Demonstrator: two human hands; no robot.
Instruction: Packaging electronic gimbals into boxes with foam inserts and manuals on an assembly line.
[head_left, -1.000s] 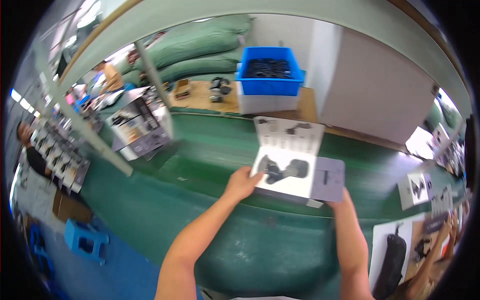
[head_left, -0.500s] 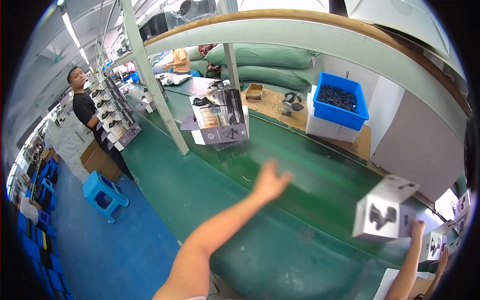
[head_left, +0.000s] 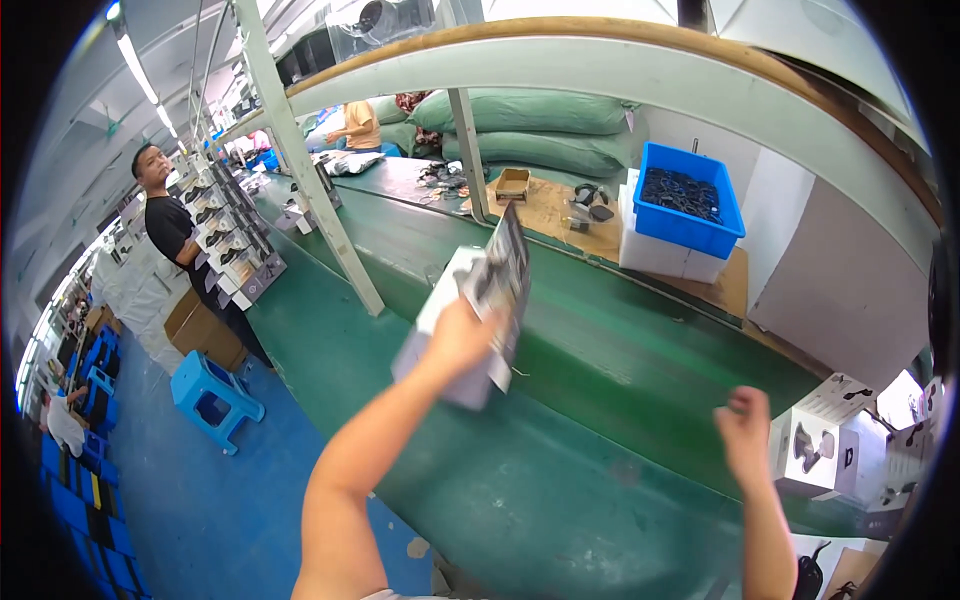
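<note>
Since the earlier frame, the open box [head_left: 445,290] has moved from the far side toward the middle of the view, the left hand [head_left: 462,335] has reached it, and the right hand [head_left: 745,435] has come away from the white box [head_left: 810,450] at 4 o'clock. The left hand grips the open box, though blur hides the exact finger placement; its raised lid [head_left: 515,260] points toward 12 o'clock, probably left unpressed because the grip sits lower. The right hand, also at 4 o'clock, is empty, its fingers loosely curled beside the white box, which stands unaided on the counter [head_left: 560,480]. At 2 o'clock, a blue bin [head_left: 680,230] rests on a white block [head_left: 665,262], seemingly for height.
</note>
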